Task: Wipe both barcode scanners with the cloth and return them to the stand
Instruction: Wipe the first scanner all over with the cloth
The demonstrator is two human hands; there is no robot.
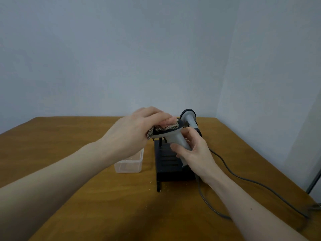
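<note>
Checked cloth [166, 126] is pressed on the top of one scanner [171, 136] by the left hand [137, 129]. The fingers of that hand are bent over the cloth and hold it down on the scanner's head. The right hand [192, 152] holds the same scanner by its grey handle, with its fingers and thumb curled round it. The scanner is held up in the air, just over the black stand [169, 165], not in it. So this looks like the wiping step for one scanner. The other scanner [190, 119] sits at the far end of the stand, a bit to the right, with its head up. I cannot tell if it is wiped or not. For the next move, I think the left hand must rub the cloth over the rest of the head and handle, and the right hand may need to turn the scanner so each side gets wiped. Then the scanner must go back in the stand, head up, with care for the grey cord [243, 178] that trails off to the right on the brown wood surface [86, 197]. Both arms reach in from the near side, and the left arm comes across from the left. A clear box [129, 162] sits left of the stand.
</note>
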